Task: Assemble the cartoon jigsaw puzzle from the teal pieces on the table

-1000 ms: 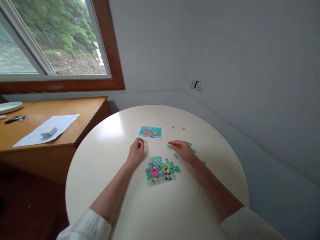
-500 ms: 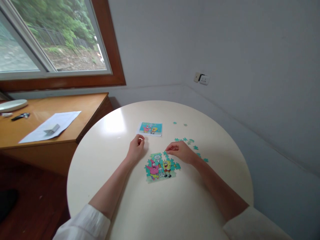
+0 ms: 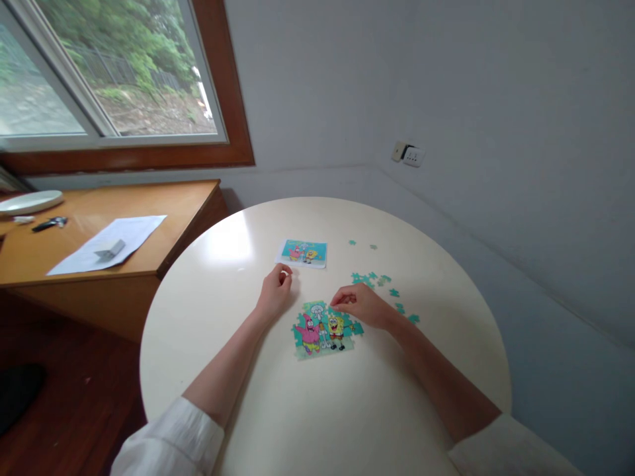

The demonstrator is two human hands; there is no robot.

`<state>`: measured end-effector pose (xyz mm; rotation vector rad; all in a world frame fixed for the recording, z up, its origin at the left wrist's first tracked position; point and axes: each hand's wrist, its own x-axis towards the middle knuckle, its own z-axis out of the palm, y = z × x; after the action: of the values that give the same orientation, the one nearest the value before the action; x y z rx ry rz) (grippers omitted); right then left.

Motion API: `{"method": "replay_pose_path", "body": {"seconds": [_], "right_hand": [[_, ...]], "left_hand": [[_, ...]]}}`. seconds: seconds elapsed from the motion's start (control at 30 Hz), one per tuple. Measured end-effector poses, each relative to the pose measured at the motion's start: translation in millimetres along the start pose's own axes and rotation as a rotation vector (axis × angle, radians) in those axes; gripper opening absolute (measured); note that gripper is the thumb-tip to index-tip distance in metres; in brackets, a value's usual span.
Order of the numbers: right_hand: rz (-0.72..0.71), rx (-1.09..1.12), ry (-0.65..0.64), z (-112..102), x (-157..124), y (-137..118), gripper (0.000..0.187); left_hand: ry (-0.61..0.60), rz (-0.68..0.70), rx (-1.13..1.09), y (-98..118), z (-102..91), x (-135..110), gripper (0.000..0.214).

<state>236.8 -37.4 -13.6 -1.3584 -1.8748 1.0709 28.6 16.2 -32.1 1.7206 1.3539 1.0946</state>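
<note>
The partly joined puzzle lies flat on the surface, just nearer the body than the right grip, whose fingertips are bunched at its upper edge; whether a piece is pinched there cannot be made out. The left grip is loosely curled, with nothing seen in it. Loose pieces are scattered beyond and right of the right grip. They are judged light, thin and fairly stiff, best taken by opposite edges; the joined part is probably easily pulled apart or slid.
</note>
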Motion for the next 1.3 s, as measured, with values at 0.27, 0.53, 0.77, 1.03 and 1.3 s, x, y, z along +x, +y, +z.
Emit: {"method": "replay_pose_path", "body": {"seconds": [0.27, 0.53, 0.77, 1.03, 1.3], "right_hand": [[0.001, -0.047, -0.022, 0, -1, -2, 0.010], [-0.025, -0.091, -0.026, 1, -2, -6, 0.011], [-0.019, -0.180, -0.018, 3, -3, -11, 0.012], [-0.040, -0.288, 0.003, 5, -3, -10, 0.012], [-0.039, -0.282, -0.015, 7, -2, -10, 0.012]], "left_hand": [[0.003, 0.006, 0.017, -1, -0.2, 0, 0.005], [-0.005, -0.003, 0.003, -1, 0.5, 0, 0.005], [-0.002, 0.010, 0.022, -2, 0.7, 1, 0.005], [-0.004, -0.004, 0.013, 2, 0.7, 0, 0.005], [-0.001, -0.001, -0.009, 2, 1.1, 0, 0.004]]}}
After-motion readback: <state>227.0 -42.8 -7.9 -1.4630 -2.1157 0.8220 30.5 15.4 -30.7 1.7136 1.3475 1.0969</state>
